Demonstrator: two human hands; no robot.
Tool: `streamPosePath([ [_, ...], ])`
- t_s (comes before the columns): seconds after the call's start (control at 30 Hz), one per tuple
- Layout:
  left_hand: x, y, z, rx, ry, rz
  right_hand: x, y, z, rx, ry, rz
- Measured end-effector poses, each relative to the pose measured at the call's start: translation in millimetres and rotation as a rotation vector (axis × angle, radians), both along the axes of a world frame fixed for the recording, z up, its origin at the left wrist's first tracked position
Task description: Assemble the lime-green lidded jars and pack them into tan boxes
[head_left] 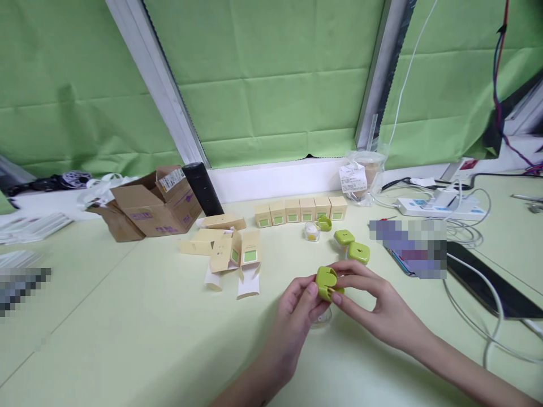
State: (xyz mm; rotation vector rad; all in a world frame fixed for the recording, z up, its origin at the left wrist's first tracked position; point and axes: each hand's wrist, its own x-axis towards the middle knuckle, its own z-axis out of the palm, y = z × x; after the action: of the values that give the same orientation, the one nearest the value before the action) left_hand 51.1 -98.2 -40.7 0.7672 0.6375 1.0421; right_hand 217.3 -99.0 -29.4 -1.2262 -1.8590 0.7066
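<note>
Between my two hands is a small green plastic lid [326, 276], turned so that part of its hollow side shows. My left hand [297, 308] grips its left and lower edge. The thumb and fingers of my right hand [373, 299] pinch its right side; the exact spot is partly hidden. Just below, a clear rounded container [322, 318] sits on the table, partly covered by my left fingers. Further back stand two containers with a green lid [358, 252] on each. Near them, another clear container [312, 232] stands uncovered beside a loose green lid [324, 223].
Several small cream boxes [292, 211] stand in a row at the back. Opened cream cartons [229, 251] lie left of my hands, before a brown cardboard box [156, 206] and a black cylinder [202, 188]. A power strip [441, 208], cables and a dark phone-like slab [492, 280] are at right.
</note>
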Motion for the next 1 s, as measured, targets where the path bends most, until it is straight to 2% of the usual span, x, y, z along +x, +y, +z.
streamPosePath([
  [0.17, 1.2, -0.9, -0.3, -0.057, -0.048, -0.024, 2.4, 3.6, -4.2, -0.008, -0.007, -0.026],
  [0.33, 1.7, -1.4, -3.1, -0.032, -0.036, -0.006, 4.2, 2.0, -3.0, 0.109, -0.127, -0.057],
  [0.5, 2.4, -3.0, -4.6, -0.029, 0.017, -0.031, 4.2, 1.5, -2.7, 0.133, -0.164, -0.023],
  [0.7, 4.2, -4.0, -3.7, -0.059, -0.014, -0.066, 2.4, -0.4, -5.0, 0.309, -0.199, -0.119],
  [1.0, 3.6, -5.1, -6.9, -0.050, 0.025, -0.055, -0.5, -1.3, -2.3, 0.362, -0.317, -0.099],
])
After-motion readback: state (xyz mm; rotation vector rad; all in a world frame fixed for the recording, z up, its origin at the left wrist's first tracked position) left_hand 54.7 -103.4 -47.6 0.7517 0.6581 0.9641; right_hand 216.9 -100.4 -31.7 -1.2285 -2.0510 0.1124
